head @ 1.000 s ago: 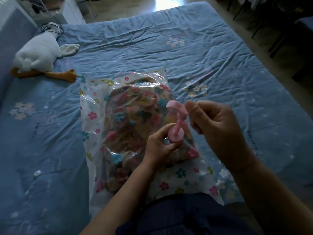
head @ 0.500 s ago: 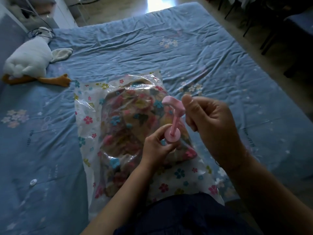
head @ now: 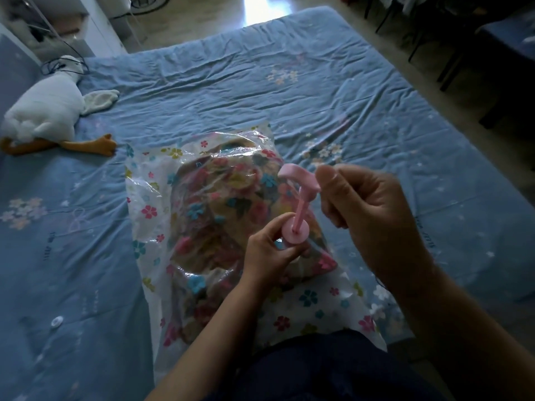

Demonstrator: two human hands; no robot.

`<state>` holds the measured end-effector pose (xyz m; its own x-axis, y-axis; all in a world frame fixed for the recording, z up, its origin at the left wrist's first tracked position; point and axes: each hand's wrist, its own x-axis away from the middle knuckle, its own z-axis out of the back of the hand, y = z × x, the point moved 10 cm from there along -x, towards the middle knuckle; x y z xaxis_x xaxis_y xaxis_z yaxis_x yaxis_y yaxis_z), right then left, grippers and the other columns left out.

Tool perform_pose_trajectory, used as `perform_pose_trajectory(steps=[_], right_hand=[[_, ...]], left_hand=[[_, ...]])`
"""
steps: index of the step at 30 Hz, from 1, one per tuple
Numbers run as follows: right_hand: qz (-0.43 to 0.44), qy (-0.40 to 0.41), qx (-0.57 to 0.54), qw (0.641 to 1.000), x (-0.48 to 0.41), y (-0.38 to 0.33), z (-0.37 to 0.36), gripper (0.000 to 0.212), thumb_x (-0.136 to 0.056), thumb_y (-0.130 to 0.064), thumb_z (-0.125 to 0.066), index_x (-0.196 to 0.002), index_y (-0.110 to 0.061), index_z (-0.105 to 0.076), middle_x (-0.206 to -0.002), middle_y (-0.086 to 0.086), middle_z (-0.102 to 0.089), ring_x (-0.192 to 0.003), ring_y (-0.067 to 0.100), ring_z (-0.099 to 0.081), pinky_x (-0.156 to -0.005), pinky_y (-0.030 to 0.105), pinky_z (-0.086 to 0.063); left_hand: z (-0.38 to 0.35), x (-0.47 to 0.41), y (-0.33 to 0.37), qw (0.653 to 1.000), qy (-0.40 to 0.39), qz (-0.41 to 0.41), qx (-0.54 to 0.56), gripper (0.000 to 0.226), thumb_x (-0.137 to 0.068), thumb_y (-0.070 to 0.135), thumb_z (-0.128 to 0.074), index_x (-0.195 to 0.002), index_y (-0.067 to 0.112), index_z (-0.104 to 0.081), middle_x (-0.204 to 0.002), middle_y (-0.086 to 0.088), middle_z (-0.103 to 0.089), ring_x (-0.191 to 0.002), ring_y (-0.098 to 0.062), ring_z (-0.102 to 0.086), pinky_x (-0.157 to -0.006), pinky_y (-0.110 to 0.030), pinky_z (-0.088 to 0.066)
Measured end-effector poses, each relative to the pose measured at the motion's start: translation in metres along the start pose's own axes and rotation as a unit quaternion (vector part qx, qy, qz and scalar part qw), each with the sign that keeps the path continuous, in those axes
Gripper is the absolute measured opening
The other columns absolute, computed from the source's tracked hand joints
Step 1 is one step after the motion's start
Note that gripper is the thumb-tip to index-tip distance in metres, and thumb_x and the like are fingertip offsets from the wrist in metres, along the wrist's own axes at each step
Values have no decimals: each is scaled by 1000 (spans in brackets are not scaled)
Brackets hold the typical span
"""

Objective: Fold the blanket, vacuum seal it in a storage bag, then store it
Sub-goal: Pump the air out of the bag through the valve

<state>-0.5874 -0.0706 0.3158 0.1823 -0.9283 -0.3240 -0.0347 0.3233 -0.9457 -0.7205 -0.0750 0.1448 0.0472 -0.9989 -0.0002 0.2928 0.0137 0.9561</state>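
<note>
A clear storage bag [head: 144, 198] printed with small flowers lies on the blue bed. Inside it sits the folded flowered blanket [head: 214, 215], pressed under crinkled plastic. A pink hand pump [head: 298, 209] stands upright on the bag's right part. My left hand [head: 269, 253] grips the pump's round base. My right hand [head: 367, 215] holds the pump's handle at the top, with the rod drawn out.
The bed's blue flowered sheet [head: 289, 96] spreads out on all sides. A white plush goose [head: 49, 111] with orange feet lies at the far left. A small white button-like piece [head: 57, 321] rests on the sheet at the near left. Dark chair legs [head: 451, 62] stand beyond the bed's right edge.
The camera view has shifted slightly. My right hand has drawn the pump handle a little higher, while my left hand stays on the base.
</note>
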Motion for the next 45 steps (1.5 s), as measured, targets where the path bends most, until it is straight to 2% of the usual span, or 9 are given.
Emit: perform_pose_trajectory(steps=[4, 8, 15, 18, 22, 29, 36, 43, 45], right_hand=[[-89, -11, 14, 996, 16, 56, -7, 51, -92, -35, -59, -64, 8, -52, -47, -7, -42, -44, 4, -39, -46, 17, -34], [-221, -55, 115, 967, 34, 115, -12, 46, -80, -50, -66, -54, -14, -55, -44, -10, -44, -43, 3, -41, -50, 22, -36], [3, 26, 29, 999, 2, -5, 4, 45, -94, -26, -54, -54, -5, -48, -47, 4, -36, -43, 12, -33, -43, 25, -28], [-90, 3, 80, 993, 15, 59, -2, 48, -92, -34, -58, -66, 6, -59, -48, 0, -43, -44, 9, -38, -46, 25, -32], [-208, -72, 205, 954, 36, 133, -7, 50, -77, -60, -55, -50, -19, -51, -43, -10, -45, -44, 2, -40, -51, 28, -35], [21, -4, 56, 998, -4, 3, -3, 49, -93, -33, -54, -58, 2, -53, -47, 9, -40, -44, 19, -36, -44, 27, -30], [-202, -48, 155, 966, 38, 131, -11, 49, -82, -51, -64, -50, -18, -50, -44, -10, -43, -44, 3, -40, -50, 23, -35], [36, 15, 57, 998, -3, -7, 2, 47, -90, -34, -56, -52, -9, -48, -46, 4, -37, -43, 14, -34, -45, 24, -29], [3, -1, 71, 997, 1, 18, -4, 55, -88, -40, -57, -59, 7, -53, -49, 15, -42, -45, 16, -37, -45, 24, -32]], left_hand=[[-3, 3, -4, 1000, -1, -1, 5, 53, -71, 15, -85, -120, 15, -66, -108, 4, -73, -102, -10, -68, -91, -38, -56], [-3, 7, -4, 1000, 12, -1, 13, 45, -72, 16, -85, -111, 29, -68, -100, 8, -74, -96, -5, -69, -84, -27, -55], [-3, 4, -1, 1000, 12, -5, 6, 56, -69, 12, -86, -121, 17, -66, -111, 5, -72, -104, -5, -67, -94, -32, -54], [-3, 8, -4, 1000, 17, 0, 9, 51, -70, 16, -86, -118, 18, -68, -107, 7, -73, -100, -6, -68, -88, -29, -55], [-2, 13, -10, 999, 28, 17, 6, 46, -71, 12, -86, -108, 32, -67, -98, 13, -74, -94, 0, -68, -82, -18, -52], [1, 8, -9, 999, 32, 10, 6, 52, -69, 12, -87, -117, 18, -69, -107, 8, -73, -101, -2, -67, -90, -22, -53], [0, 11, -10, 1000, 23, 18, 9, 44, -72, 16, -85, -112, 21, -68, -101, 7, -74, -97, -6, -69, -86, -35, -57], [0, 3, -2, 1000, 13, 5, 3, 54, -70, 12, -86, -121, 13, -66, -111, 5, -72, -104, -4, -66, -93, -33, -54], [0, 6, -6, 1000, 17, 11, 8, 52, -70, 14, -86, -119, 16, -67, -109, 7, -73, -102, -5, -67, -91, -32, -55]])
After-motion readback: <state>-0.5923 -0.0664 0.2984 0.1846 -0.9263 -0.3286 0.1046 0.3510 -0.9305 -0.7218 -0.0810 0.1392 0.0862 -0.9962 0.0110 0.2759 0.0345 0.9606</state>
